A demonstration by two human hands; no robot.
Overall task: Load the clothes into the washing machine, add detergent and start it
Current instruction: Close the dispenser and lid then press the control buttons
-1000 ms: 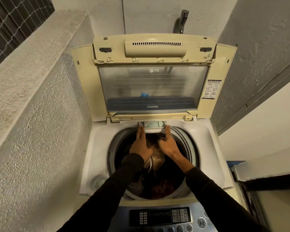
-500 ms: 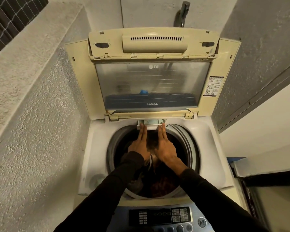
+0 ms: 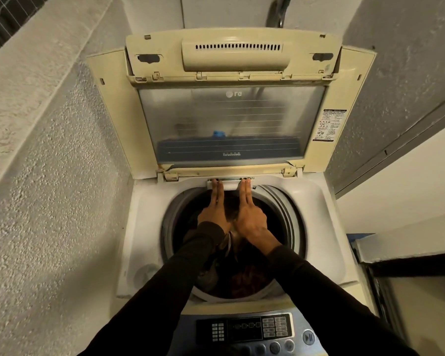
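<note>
Your washing machine (image 3: 144, 227) is a top-loader with a smooth white plastic deck, set in a corner between rough, pebbled plaster walls (image 3: 62, 176). Its yellowed cream lid (image 3: 231, 104) stands folded upright at the far side, with a cloudy translucent window and a slotted vent strip near the top edge. The round drum opening (image 3: 290, 217) has a grey ribbed rim, and the clothes (image 3: 244, 278) lie inside as a dark, crumpled heap with a reddish-brown patch near you. At the far rim of the opening sits a small pale rectangular detergent drawer (image 3: 230, 186). Your left hand (image 3: 215, 211) and right hand (image 3: 248, 214) reach across the drum side by side, palms down, fingers straight and close together, their tips resting on the drawer's front edge; neither hand grips anything. Both black sleeves (image 3: 306, 283) run in from the near edge. Nearest you is the glossy blue-grey control panel (image 3: 244, 330), with a dark display and round buttons.
</note>
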